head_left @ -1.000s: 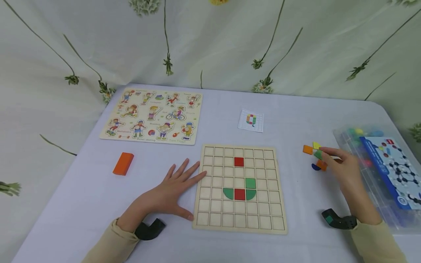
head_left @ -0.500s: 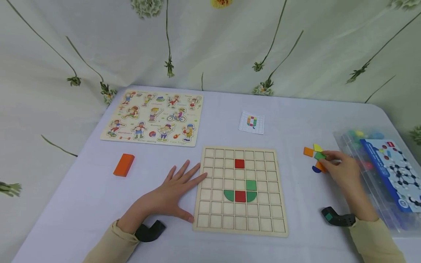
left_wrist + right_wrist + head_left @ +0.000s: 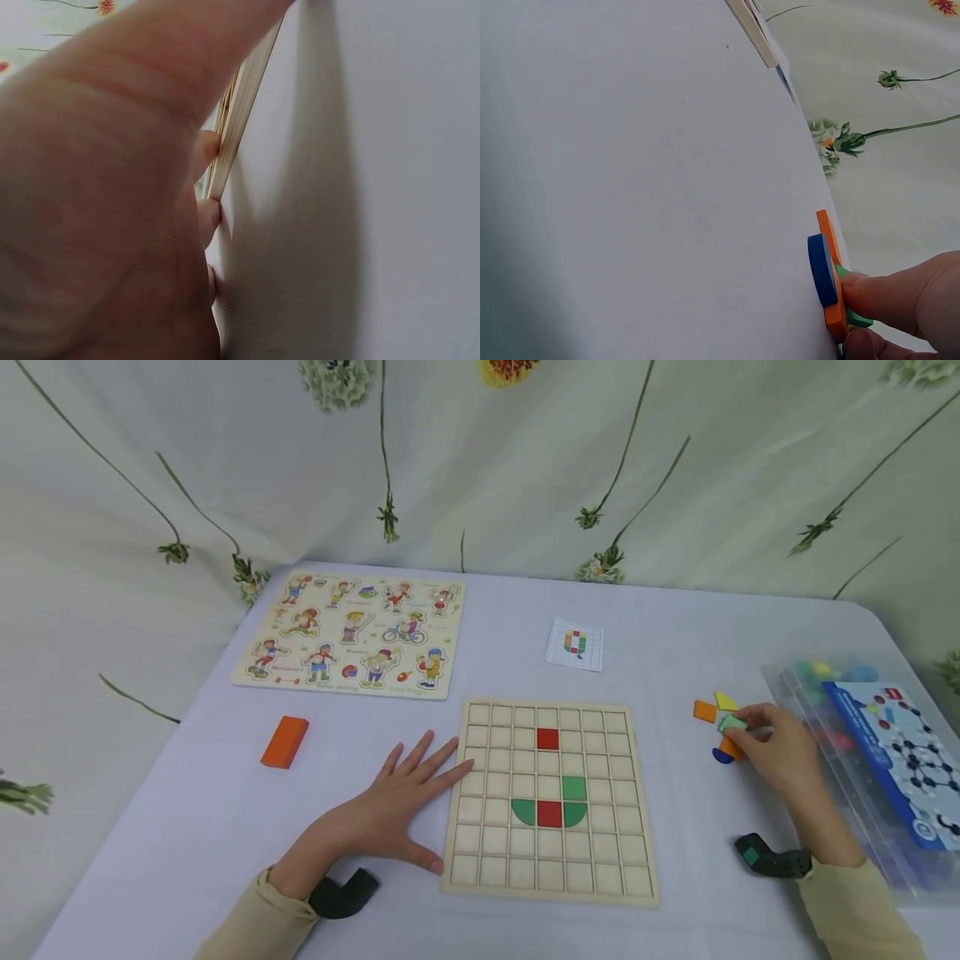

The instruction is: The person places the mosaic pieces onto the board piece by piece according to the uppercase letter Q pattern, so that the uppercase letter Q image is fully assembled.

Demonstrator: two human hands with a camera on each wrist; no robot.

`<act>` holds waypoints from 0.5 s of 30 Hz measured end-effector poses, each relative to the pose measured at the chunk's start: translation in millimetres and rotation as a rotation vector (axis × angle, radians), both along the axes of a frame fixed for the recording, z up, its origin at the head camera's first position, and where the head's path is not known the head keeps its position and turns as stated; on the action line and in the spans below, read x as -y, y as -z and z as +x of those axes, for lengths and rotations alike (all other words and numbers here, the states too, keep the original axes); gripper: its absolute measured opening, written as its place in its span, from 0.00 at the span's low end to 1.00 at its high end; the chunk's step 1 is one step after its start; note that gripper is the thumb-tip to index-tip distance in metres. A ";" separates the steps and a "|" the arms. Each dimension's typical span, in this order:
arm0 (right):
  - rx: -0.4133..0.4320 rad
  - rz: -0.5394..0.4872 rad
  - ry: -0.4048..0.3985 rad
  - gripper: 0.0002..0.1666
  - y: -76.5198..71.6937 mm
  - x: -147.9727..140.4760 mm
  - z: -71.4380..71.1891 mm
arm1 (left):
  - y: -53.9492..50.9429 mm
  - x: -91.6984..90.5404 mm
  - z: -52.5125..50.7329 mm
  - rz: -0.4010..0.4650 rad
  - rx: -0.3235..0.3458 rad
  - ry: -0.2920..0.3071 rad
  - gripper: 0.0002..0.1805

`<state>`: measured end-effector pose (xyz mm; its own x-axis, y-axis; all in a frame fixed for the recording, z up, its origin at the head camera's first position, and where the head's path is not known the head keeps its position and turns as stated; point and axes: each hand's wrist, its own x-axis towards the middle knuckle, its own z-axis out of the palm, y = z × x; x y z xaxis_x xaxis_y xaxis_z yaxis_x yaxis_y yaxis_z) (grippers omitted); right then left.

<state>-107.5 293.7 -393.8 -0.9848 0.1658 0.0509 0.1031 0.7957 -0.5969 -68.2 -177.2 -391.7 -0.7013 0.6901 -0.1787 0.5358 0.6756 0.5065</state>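
My left hand [image 3: 382, 806] lies spread with straight fingers along the left edge of a wooden grid board [image 3: 480, 865]; in the left wrist view its fingertips touch the board's side. Red and green tiles sit in the grid, among them a red square [image 3: 548, 739] in an upper row and a green square [image 3: 573, 788] lower down. To the right of the board my right hand [image 3: 780, 747] pinches a green tile [image 3: 732, 723] between thumb and fingers. Close around it are an orange square [image 3: 704, 711], a yellow piece [image 3: 725, 701] and a dark blue rounded piece [image 3: 822, 270], beside another orange piece [image 3: 835, 324].
A small pattern card [image 3: 574, 645] lies behind the board. At the back left is a picture puzzle board [image 3: 348, 635], with an orange block [image 3: 285, 742] in front of it. A clear plastic case [image 3: 840, 760] with a blue printed cover [image 3: 900, 752] stands at the right edge.
The fingers of my right hand have shifted slightly on the green tile, which is now tilted. My left hand has stayed at the board's edge. The whole head view has moved down slightly.
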 end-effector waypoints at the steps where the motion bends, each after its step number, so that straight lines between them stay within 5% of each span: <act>1: -0.001 -0.008 0.001 0.16 0.5 -0.5 1.0 | 0.2 -0.3 0.2 -0.004 0.002 0.000 0.63; 11: -0.038 -0.176 0.042 0.17 -6.7 2.6 -0.7 | -0.2 -1.4 0.1 -0.010 0.015 0.007 0.63; 15: -0.142 -0.346 -0.099 0.14 -12.4 26.1 -11.1 | -1.4 -0.8 -2.3 -0.016 0.008 0.002 0.63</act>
<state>-118.6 267.5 -381.5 -0.9841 0.1013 0.1457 -0.0672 0.5467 -0.8346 -70.5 -176.4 -390.3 -0.6982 0.6887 -0.1955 0.5333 0.6826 0.4997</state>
